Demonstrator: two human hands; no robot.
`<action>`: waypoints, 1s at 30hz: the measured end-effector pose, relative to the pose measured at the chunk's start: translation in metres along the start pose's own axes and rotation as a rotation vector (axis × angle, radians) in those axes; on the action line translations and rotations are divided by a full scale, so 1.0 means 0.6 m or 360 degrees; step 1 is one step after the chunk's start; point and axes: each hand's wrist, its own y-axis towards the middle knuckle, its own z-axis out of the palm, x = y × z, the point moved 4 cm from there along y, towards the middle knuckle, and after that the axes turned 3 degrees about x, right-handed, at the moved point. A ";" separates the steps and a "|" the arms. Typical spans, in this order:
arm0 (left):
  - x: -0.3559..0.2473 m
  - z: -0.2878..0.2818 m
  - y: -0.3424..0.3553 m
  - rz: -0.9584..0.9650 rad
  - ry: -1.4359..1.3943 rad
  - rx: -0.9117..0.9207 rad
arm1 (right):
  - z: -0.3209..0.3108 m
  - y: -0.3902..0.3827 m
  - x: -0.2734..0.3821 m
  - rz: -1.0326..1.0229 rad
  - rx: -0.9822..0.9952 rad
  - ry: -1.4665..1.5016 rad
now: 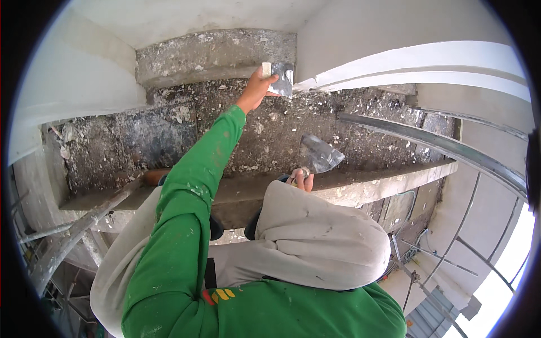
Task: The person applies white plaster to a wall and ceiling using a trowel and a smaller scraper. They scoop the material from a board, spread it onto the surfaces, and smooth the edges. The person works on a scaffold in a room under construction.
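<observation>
My left hand [258, 90] reaches far forward, closed round a wide scraper [283, 82] with a pale handle strip and a flat metal blade. The blade is smeared with white and is close to the lower corner of the white wall [349, 42]. Beside my bent knee, my right hand [304, 180] is closed on a putty knife [322, 153], its broad metal blade pointing forward and to the right. My knee hides most of the right hand and the whole right forearm.
White-specked, dirty ledge flooring [253, 129] spreads below both tools. A raised concrete edge [372, 186] crosses near my feet. To the right lies a long metal bar [439, 143], with scaffold tubes [470, 225] beyond. Another scaffold pole [84, 219] slants at the left.
</observation>
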 end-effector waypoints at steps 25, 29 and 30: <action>-0.112 0.203 -0.003 0.0224 0.1001 -0.0123 | 0.019 0.006 0.005 0.0212 0.0089 -0.0298; -0.217 0.295 -0.053 0.0343 0.1063 0.0022 | 0.025 0.006 0.014 0.0102 0.0148 -0.0339; -0.247 0.322 -0.066 0.0431 0.1171 0.0046 | 0.015 0.010 0.007 0.0094 0.0138 -0.0352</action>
